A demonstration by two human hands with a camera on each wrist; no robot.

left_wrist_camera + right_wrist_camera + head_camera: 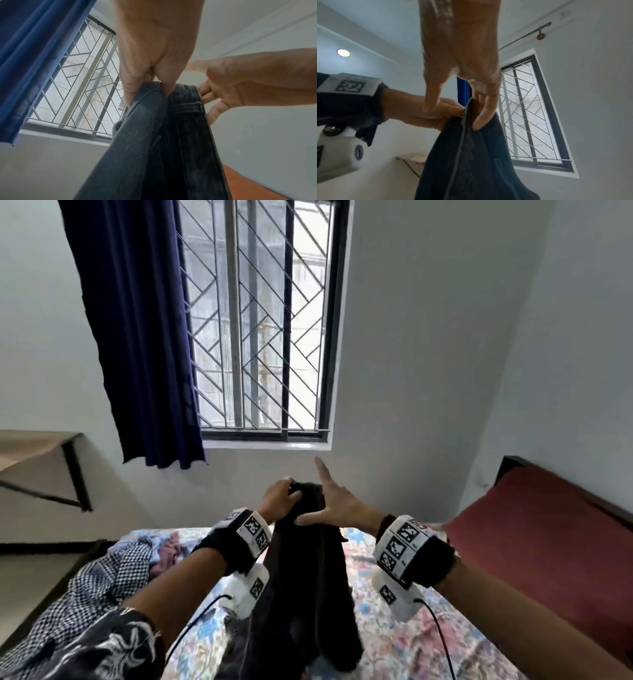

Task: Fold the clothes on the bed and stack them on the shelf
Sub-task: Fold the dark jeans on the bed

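My left hand [281,501] grips the dark jeans [305,587] by the waistband, hanging above the bed [394,642] — right hand [337,505] splayed flat against them. Checked garment [102,583] unfolded at the bed's left edge; shelf [37,460] unstacked — early stage.

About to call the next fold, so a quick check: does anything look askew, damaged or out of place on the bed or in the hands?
Nothing damaged. The checkered garment lies crumpled, unfolded, on the bed. The left hand grips the dark jeans at the top; the right hand touches them with straight fingers.
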